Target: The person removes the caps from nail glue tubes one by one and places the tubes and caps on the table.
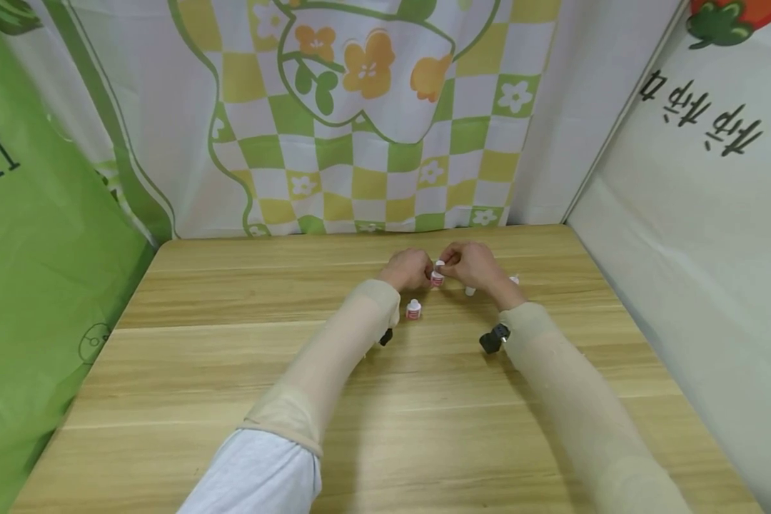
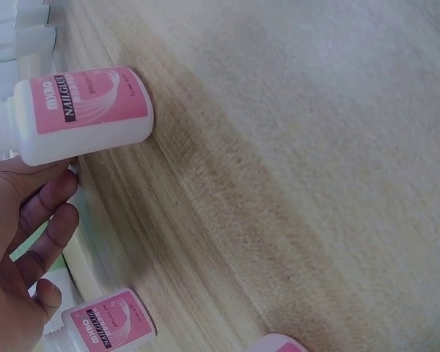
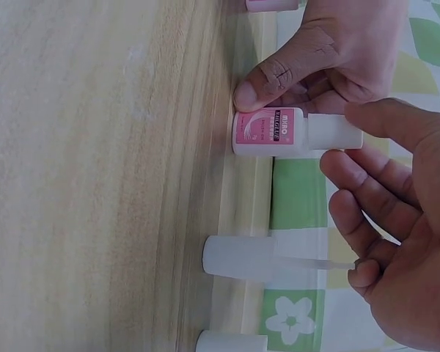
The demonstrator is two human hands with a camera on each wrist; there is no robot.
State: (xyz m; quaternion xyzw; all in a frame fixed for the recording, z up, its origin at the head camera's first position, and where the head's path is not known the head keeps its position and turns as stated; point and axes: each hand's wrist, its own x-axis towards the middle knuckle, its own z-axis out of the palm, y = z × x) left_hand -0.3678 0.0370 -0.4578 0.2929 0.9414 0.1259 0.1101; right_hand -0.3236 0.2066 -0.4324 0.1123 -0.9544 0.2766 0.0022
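Note:
My left hand (image 1: 409, 270) pinches the body of a small white nail glue bottle (image 3: 268, 132) with a pink label, close to the table surface. From the other side my right hand (image 1: 472, 264) pinches the white cap (image 3: 334, 133) seated on that bottle's neck, between thumb and finger. Beneath the right hand a white brush cap (image 3: 238, 257) stands on the table, its thin stem pointing up. Another nail glue bottle (image 1: 413, 310) stands nearer me, beside the left wrist. In the left wrist view a further bottle (image 2: 110, 323) appears, its neck threads showing.
A second white cap (image 3: 231, 342) stands beside the first, partly cut off by the frame. Part of another pink-labelled bottle (image 2: 279, 344) shows in the left wrist view. Behind the wooden table (image 1: 231, 371) hangs a checked curtain (image 1: 373, 171).

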